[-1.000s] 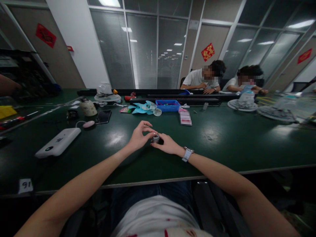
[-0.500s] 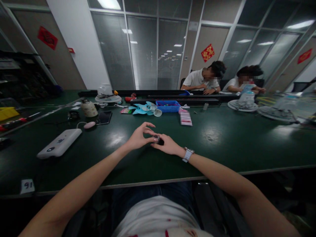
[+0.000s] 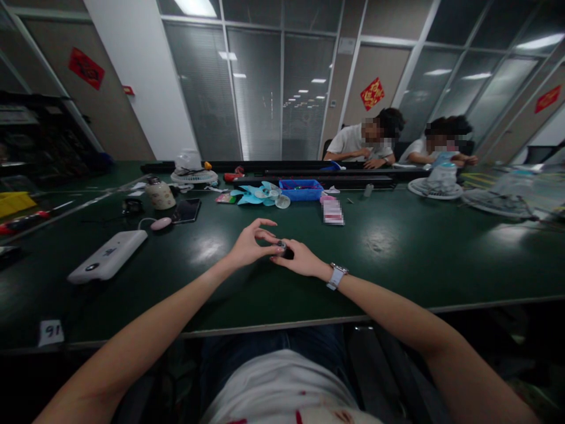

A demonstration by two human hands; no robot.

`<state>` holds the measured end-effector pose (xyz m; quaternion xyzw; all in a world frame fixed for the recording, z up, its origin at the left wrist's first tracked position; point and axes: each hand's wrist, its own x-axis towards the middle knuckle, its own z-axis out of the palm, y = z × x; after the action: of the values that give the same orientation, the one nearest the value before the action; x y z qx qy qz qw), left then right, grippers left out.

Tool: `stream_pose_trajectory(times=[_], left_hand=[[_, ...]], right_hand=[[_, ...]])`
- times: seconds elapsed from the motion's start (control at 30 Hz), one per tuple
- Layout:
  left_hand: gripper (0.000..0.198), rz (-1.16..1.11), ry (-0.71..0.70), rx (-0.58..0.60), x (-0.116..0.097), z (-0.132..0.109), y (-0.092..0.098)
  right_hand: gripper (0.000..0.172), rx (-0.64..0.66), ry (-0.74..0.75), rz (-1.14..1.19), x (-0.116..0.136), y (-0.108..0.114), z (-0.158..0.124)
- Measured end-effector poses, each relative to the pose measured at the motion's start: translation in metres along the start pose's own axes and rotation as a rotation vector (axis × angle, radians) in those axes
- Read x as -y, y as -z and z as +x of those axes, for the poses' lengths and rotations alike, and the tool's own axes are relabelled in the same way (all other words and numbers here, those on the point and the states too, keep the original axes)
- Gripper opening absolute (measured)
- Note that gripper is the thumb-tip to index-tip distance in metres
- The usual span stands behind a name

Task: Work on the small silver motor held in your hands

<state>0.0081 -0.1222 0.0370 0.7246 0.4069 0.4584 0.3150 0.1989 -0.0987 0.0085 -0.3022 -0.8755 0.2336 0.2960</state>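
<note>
A small round piece (image 3: 281,245), dark on top with a greyish metallic side, is between my two hands above the green table (image 3: 247,294). Its exact kind is too small to make out. My left hand (image 3: 248,244) has its thumb and a bent finger against the piece's left side, while the index finger arches above it. From the right, my right hand (image 3: 305,259) curls thumb and fingers around the piece, hiding part of it. A pale-strapped watch (image 3: 338,275) is on my right wrist.
Farther back lie light-blue fan blades (image 3: 258,194), a blue basket (image 3: 301,191) and a pink-and-white pack (image 3: 332,211). At left are a white device (image 3: 108,256), a phone (image 3: 187,210) and a bottle (image 3: 160,193). Two people (image 3: 353,144) sit across the table.
The small piece has turned or tilted slightly between my fingers, so its dark top shows more clearly. My hands keep nearly the same place.
</note>
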Motion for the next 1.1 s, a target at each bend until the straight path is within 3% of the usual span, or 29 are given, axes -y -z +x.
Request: stream_pose_trajectory(times=[0.17,0.37,0.53,0.73,0.9,1.1], left_hand=[[0.067,-0.043,-0.010,0.051,-0.002,-0.001,-0.005],[0.055,-0.102,-0.012,0.101,0.001,-0.001,-0.011],[0.056,-0.126,-0.018,0.120,0.002,0.000,-0.008],[0.064,-0.006,-0.034,0.047,-0.002,0.001,-0.003],[0.064,0.030,-0.012,-0.016,-0.001,0.001,-0.002],[0.063,0.022,-0.005,0.011,-0.003,0.000,-0.003]], right_hand=[[0.034,-0.004,-0.014,0.042,-0.001,0.000,0.000],[0.028,0.018,0.005,0.102,0.003,0.001,0.000],[0.026,0.012,-0.008,0.059,0.004,0.000,0.001],[0.032,0.004,-0.020,0.000,0.001,0.000,0.001],[0.025,0.008,0.015,-0.006,0.000,0.000,0.001],[0.027,0.003,0.005,-0.008,-0.001,0.001,0.000]])
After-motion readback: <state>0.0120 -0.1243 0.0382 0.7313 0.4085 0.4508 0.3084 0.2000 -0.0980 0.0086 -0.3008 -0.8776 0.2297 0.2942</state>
